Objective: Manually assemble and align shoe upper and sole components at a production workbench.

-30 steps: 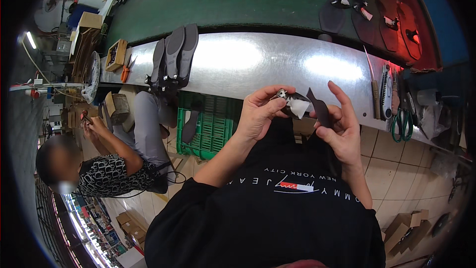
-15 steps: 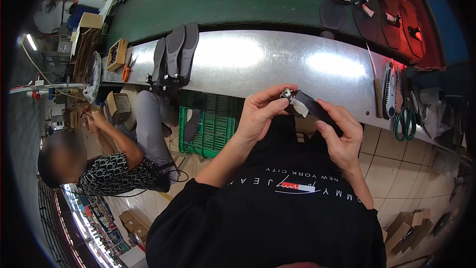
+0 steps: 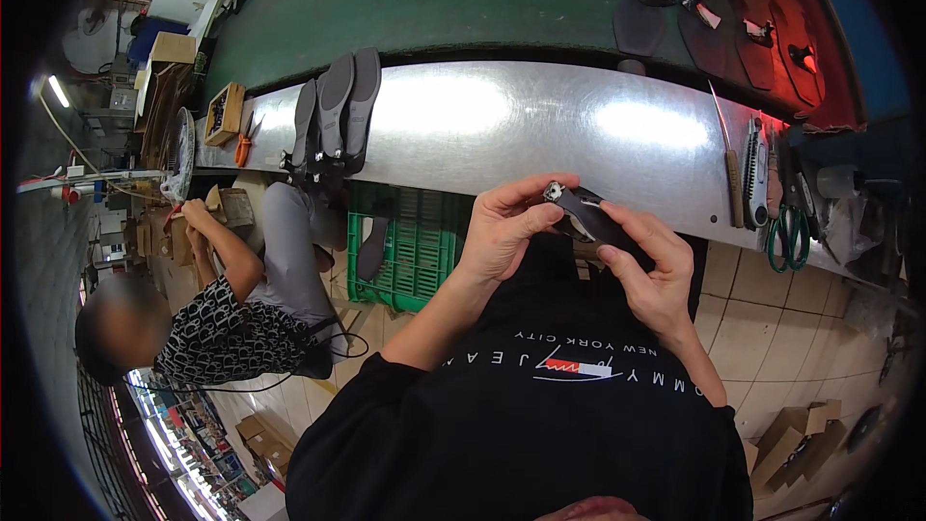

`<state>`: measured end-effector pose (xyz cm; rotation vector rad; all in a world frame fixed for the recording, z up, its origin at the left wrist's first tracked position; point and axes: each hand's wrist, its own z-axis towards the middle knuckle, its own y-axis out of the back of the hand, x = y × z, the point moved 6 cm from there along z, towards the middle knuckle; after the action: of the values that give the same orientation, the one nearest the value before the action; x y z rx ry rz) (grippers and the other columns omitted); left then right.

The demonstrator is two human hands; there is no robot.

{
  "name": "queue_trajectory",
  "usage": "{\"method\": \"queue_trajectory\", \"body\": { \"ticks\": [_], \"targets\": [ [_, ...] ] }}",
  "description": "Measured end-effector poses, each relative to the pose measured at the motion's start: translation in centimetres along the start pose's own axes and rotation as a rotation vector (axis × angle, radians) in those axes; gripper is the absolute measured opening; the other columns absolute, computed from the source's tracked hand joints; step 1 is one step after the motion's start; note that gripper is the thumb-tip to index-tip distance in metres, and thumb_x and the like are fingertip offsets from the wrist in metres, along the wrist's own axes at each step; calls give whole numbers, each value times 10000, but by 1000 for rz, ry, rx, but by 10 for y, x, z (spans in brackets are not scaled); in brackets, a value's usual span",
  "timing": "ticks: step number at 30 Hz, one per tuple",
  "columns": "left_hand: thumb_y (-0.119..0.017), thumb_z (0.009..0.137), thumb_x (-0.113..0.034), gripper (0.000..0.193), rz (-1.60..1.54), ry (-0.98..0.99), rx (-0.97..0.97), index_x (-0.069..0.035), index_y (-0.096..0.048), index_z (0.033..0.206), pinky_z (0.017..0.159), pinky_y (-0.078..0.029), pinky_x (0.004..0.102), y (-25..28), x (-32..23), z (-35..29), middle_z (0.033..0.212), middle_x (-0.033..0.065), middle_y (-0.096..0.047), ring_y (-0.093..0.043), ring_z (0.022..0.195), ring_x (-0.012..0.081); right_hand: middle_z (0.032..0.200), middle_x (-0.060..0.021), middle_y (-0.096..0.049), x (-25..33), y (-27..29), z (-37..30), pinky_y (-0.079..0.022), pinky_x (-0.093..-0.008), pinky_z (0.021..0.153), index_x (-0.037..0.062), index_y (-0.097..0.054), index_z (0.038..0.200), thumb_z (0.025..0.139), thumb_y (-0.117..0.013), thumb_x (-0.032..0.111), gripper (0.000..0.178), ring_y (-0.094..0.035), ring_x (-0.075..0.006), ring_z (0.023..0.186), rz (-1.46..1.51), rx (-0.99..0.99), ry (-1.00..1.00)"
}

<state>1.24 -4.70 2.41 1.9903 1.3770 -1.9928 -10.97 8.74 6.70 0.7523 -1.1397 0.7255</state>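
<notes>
Squarely between the two hands, just beyond the near edge of the metal bench (image 3: pixel 540 125) and in front of the person's chest, is a dark shoe part (image 3: pixel 610 226) with a shiny metal piece (image 3: pixel 553 192) at its left end. The left hand (image 3: pixel 503 232) pinches that end between thumb and fingers, while the right hand (image 3: pixel 653 265) grasps the other end, thumb below and fingers above. Below the bench, to the left, stands a green slatted crate (image 3: pixel 426 262); a dark sole (image 3: pixel 371 253) shows at its left side, though whether it lies inside cannot be told. On the bench's left end a small wooden box (image 3: pixel 221 138) holds little dark pieces, too small to make out, with orange-handled scissors (image 3: pixel 244 150) beside it. Several dark soles (image 3: pixel 335 106) lie overlapping to the right of those. A cardboard box (image 3: pixel 234 212) stands near the knees of a seated co-worker (image 3: pixel 207 342), its contents unclear. At lower right, an open-flapped carton (image 3: pixel 770 436) on the tiled floor has something dark in it. Near the bench's right end lies a crumpled clear plastic bag (image 3: pixel 847 229), beside green-handled scissors (image 3: pixel 789 239).
</notes>
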Motion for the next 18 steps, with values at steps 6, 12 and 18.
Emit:
{"method": "queue_trajectory", "body": {
  "ticks": [6, 12, 18],
  "targets": [
    [-657, 839, 17, 334, 40, -12, 0, 16, -634, 1173, 792, -554, 267, 0, 2, -2, 1139, 124, -656, -643, 966, 157, 864, -111, -651, 3, 1, -1, -473, -254, 671, 19, -651, 1160, 767, -686, -30, 398, -615, -167, 739, -7, 8, -19],
    [-651, 814, 67, 341, 147, -82, 37, 17, -649, 1151, 835, -534, 275, 2, -1, -3, 1194, 156, -625, -625, 1026, 177, 822, -106, -631, 7, 2, -1, -468, -269, 622, 35, -661, 1142, 745, -703, -13, 402, -606, -187, 692, -95, 12, 8],
    [-664, 772, 112, 356, 279, -245, 159, 20, -669, 1116, 916, -503, 304, -5, -8, -3, 1230, 210, -594, -609, 1085, 243, 798, -107, -615, 16, 5, 4, -470, -308, 581, 57, -668, 1125, 713, -734, 22, 419, -594, -228, 658, -213, 46, 88]
  ]
}}
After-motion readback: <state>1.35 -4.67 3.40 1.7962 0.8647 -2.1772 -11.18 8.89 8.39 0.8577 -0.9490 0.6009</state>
